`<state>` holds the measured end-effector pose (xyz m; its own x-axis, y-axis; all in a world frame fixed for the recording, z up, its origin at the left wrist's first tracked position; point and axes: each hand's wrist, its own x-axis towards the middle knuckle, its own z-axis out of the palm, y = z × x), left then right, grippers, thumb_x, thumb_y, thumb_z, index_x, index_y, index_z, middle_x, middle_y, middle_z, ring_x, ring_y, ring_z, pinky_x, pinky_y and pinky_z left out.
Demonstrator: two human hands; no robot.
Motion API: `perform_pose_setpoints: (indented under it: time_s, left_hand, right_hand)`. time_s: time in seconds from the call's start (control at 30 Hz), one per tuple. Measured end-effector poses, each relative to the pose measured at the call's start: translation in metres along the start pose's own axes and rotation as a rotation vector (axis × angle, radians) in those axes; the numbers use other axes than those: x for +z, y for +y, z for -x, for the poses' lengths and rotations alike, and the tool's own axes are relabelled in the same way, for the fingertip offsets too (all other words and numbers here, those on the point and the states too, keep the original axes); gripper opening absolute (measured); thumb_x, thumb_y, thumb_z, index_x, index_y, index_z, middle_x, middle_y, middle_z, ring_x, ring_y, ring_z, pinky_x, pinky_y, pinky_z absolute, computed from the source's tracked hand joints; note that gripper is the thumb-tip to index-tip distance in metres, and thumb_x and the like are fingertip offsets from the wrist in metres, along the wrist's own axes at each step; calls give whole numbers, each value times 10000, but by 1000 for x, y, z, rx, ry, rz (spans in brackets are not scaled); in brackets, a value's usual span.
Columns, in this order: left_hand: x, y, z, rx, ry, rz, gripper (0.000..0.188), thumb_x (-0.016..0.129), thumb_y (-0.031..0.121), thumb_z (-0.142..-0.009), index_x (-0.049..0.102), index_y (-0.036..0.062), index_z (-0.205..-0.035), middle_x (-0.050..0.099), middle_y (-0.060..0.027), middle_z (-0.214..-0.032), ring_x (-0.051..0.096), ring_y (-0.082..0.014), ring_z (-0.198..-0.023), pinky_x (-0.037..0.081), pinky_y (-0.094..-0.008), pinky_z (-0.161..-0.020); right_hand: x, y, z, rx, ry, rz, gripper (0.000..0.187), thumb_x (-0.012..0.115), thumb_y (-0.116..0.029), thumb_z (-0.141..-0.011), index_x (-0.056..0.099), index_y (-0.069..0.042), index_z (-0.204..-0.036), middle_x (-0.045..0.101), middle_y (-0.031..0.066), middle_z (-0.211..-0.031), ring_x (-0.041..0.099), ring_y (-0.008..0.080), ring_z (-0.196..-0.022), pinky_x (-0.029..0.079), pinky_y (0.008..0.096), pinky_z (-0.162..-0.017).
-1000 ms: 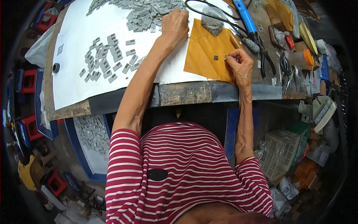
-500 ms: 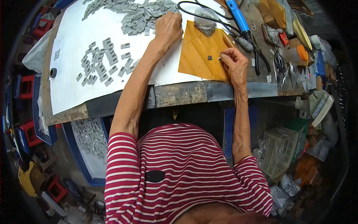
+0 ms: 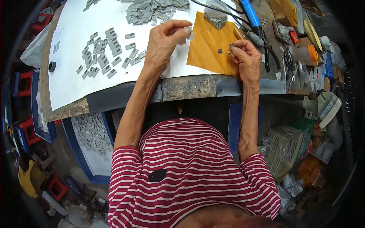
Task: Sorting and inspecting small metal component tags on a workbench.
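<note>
Between thumb and fingertips, my left hand point(image 3: 164, 43) pinches a small pale grey plastic piece point(image 3: 190, 34), raised above the white sheet point(image 3: 125, 83). My right hand point(image 3: 246, 59) is over the mustard-coloured paper point(image 3: 205, 45), its thumb and fingers pinched round something small and shiny, too small to name. Beside it on that paper lies a small dark square piece point(image 3: 219, 51). Flat grey pieces point(image 3: 102, 45) lie spread left of my left hand, and a heap of similar grey pieces point(image 3: 152, 11) rises beyond it.
A clear bag of tiny metal parts point(image 3: 216, 18) lies at the paper's far edge. Right of it are a blue electric screwdriver point(image 3: 251, 17) with a black cord and black-handled pliers point(image 3: 270, 57). A blue crate of grey pieces point(image 3: 91, 173) stands below the table's left front edge.
My left hand has come back from the grey heap toward me, now with a grey piece in its fingertips. My right hand stays over the mustard paper, still pinched.
</note>
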<state>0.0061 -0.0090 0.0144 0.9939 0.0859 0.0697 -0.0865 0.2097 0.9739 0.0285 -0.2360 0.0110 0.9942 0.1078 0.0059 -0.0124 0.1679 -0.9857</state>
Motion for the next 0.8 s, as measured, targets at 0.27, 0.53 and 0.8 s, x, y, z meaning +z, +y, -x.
perform_pose_setpoints:
  time_s: [0.27,0.53,0.8]
  left_hand:
    - [5,-19,15,-117,-57,228,237,651,134,-755,588,-36,-907,614,-69,-695,577,-92,-597,482,-195,-595]
    - [7,-18,20,-157,-104,215,160,558,124,-820,548,2,-923,598,-71,-768,583,-105,-628,483,-212,-606]
    - [13,-15,23,-111,-122,129,197,495,101,-818,538,-40,-949,561,-57,-657,531,-89,-557,447,-205,-531]
  right_hand:
    - [43,-8,14,17,-88,66,114,620,-29,-750,594,15,-852,591,35,-682,541,63,-585,399,166,-495]
    - [57,1,16,-12,-117,94,104,612,-35,-756,596,16,-845,576,17,-646,510,44,-538,385,161,-471]
    - [58,5,18,14,-97,110,95,613,-35,-759,592,20,-834,562,4,-609,477,26,-484,355,158,-421]
